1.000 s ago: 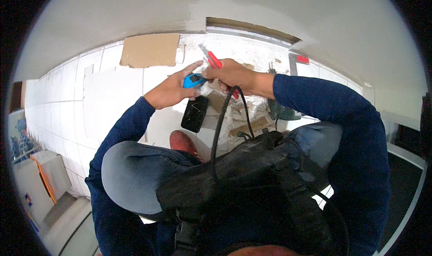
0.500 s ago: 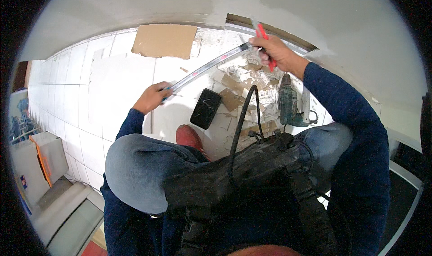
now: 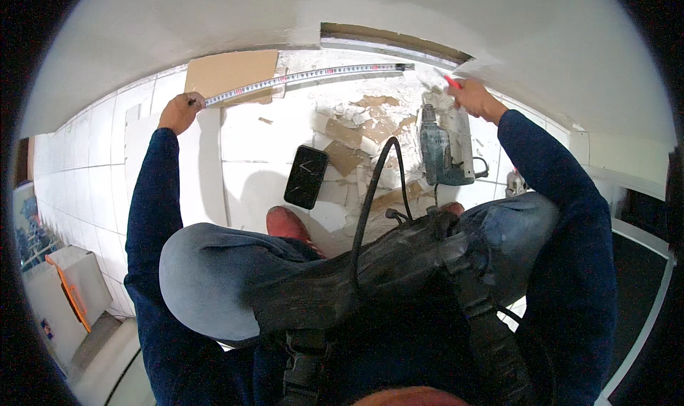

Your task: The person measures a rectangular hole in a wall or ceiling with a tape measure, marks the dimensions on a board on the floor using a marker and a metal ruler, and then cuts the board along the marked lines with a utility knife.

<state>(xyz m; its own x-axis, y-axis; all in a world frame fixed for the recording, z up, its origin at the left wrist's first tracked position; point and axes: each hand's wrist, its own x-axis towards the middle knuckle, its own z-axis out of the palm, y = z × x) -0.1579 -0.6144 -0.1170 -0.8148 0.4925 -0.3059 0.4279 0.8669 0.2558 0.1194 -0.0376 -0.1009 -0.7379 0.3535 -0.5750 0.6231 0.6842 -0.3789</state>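
My left hand [image 3: 179, 112] is closed at the far left around one end of a tape measure, its case hidden in the fingers. The white tape blade [image 3: 285, 79] stretches to the right across a cardboard sheet. Its dark end lies below a recess in the wall [image 3: 392, 41], apart from my right hand [image 3: 476, 99]. In the closed right hand is a slim red tool [image 3: 452, 82] with a thin pale tip, pointing toward the tape's end. Just below that hand, a green power drill [image 3: 436, 146] lies on the floor.
Broken plaster and cardboard scraps [image 3: 349, 131] cover the middle floor. A black phone-like device [image 3: 306, 176] lies before my red shoe [image 3: 288, 224]. The cardboard sheet [image 3: 235, 71] rests by the wall. A black cable [image 3: 377, 181] loops up from my lap. A grey case with an orange handle [image 3: 68, 292] stands left.
My left hand has moved left and away, drawing the tape longer. My right hand has let go of the tape's end and shifted right, keeping the red tool.
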